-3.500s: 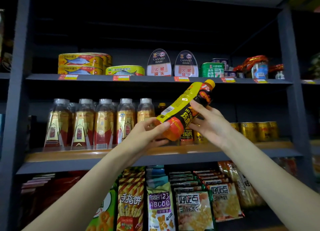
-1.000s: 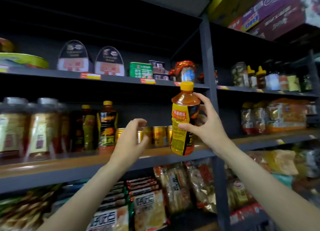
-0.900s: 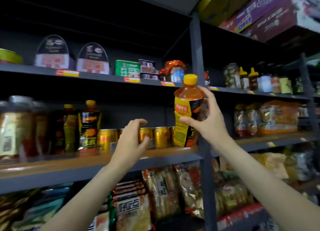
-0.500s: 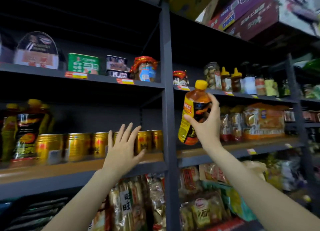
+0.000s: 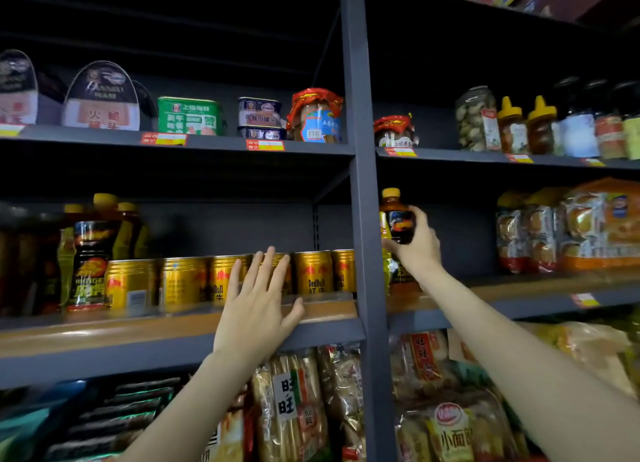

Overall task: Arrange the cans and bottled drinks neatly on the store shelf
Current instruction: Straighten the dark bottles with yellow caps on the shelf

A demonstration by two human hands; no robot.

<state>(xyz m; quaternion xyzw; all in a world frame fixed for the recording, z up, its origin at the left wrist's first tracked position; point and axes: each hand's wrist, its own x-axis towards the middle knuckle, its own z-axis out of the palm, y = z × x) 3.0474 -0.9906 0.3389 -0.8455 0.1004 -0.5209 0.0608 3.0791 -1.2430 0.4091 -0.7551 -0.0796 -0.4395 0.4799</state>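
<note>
Dark bottle (image 5: 394,219), yellow cap, yellow-black label, upright on the middle shelf (image 5: 519,290) just right of the upright post (image 5: 363,253). Right hand (image 5: 417,245) grips its body, arm stretched forward. Left hand (image 5: 258,309) released, fingers spread flat before gold cans (image 5: 313,272).

Left hand (image 5: 258,311) raised, fingers (image 5: 265,267) spread straight; right hand (image 5: 417,245) extended, fingers curled, gripping.
</note>
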